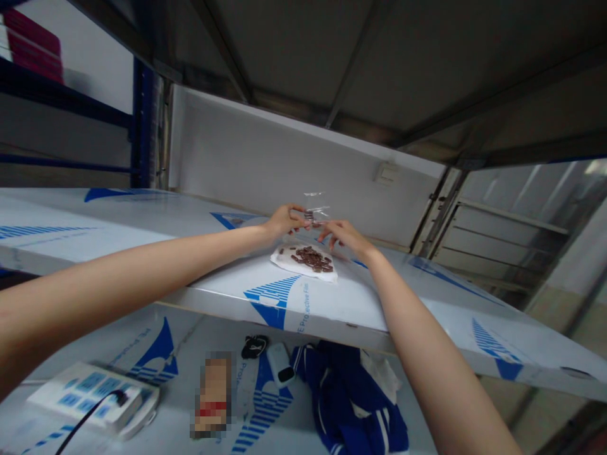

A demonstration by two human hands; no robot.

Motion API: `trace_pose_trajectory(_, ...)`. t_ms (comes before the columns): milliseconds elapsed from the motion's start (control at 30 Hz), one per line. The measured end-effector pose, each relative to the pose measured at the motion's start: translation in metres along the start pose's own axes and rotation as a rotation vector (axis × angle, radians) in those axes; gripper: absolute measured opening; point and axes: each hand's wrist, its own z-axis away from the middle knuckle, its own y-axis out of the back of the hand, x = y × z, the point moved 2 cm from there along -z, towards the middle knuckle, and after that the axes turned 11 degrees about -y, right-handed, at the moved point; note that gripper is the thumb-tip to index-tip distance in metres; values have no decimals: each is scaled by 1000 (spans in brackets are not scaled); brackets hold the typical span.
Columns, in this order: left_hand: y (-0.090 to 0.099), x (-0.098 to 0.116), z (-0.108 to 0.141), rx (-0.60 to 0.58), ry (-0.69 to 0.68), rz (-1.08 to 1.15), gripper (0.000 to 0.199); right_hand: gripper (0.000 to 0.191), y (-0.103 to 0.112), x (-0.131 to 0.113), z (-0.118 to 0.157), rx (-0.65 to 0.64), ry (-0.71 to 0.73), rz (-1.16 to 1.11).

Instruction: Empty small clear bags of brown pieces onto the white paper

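A small clear plastic bag (316,203) stands up between my two hands, with a few dark brown pieces low inside it. My left hand (286,220) pinches the bag's left side between thumb and fingers. On the other side, the fingertips of my right hand (345,235) close on the bag's lower right part, its other fingers hanging loosely bent. Just below both hands, a white paper sheet (279,256) lies on the shelf. Many small brown capsule-shaped pieces (310,258) are heaped on it, with a few lying apart at its left.
The film-covered shelf (213,287) has a front edge under my forearms. On the level below lie a white power strip (90,395) with a black cable, a pixelated object (212,392), a black coiled item (255,346), a pale device (281,364) and blue clothing (341,392). A metal shelf (294,57) hangs overhead.
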Motion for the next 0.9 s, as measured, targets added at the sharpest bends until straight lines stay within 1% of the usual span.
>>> trace_pose_trajectory(133, 2, -4, 1, -28, -8, 5, 43, 31, 1, -1, 5, -30, -31, -1)
trace_pose_trajectory(333, 4, -11, -3, -59, -17, -11, 45, 24, 0, 7, -1, -37, -89, 23)
trace_pose_trajectory(467, 4, -12, -3, -91, 2, -69, 38, 21, 1, 8, -2, -24, -98, 4)
trace_pose_trajectory(600, 5, -13, -3, -138, -48, -97, 34, 18, 2, 11, -4, -19, -83, 12)
trace_pose_trajectory(700, 5, -14, -4, -170, -56, -134, 33, 19, 2, 15, -7, -29, -91, 42)
trace_pose_trajectory(900, 7, -14, -5, -188, -70, -178, 25, 21, 0, 14, -6, -46, -101, 64)
